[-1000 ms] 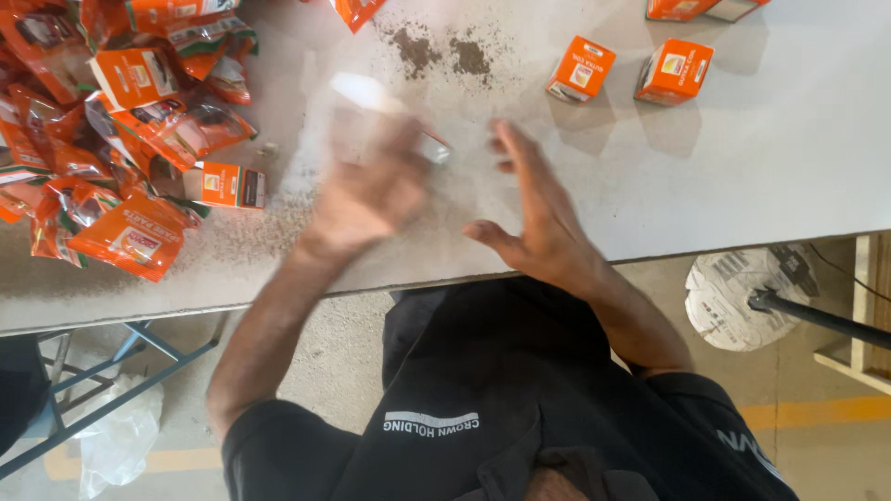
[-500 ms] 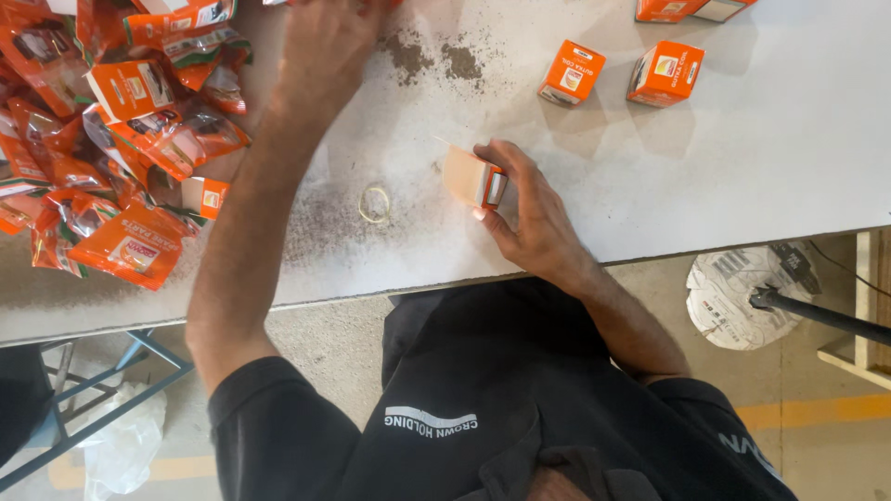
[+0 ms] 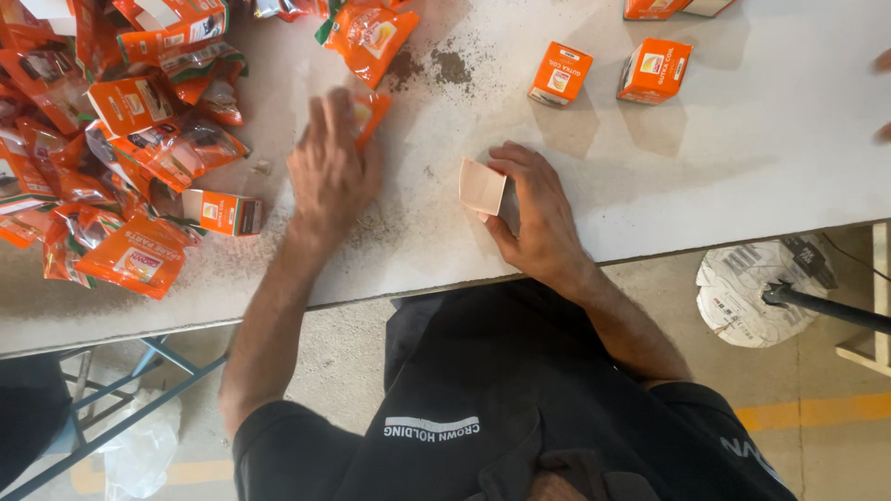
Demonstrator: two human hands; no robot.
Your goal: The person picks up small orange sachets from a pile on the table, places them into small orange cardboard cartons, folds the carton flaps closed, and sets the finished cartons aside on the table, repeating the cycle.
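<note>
White worktable (image 3: 742,167), head view. Our right hand (image 3: 543,218), frame centre, pinches small pale carton (image 3: 482,186) upright; left hand (image 3: 329,172) spread flat over orange sachet (image 3: 369,111), centre-left. Keep carton steady; grip sachet fully.

On the white bench (image 3: 742,176), the left hand (image 3: 332,172) lies flat over an orange pouch (image 3: 371,109) beside a pile of orange packets (image 3: 102,148), while the right hand (image 3: 534,213) steadies what looks like a small pale open carton (image 3: 482,186), two orange boxes (image 3: 561,74) standing beyond.
</note>
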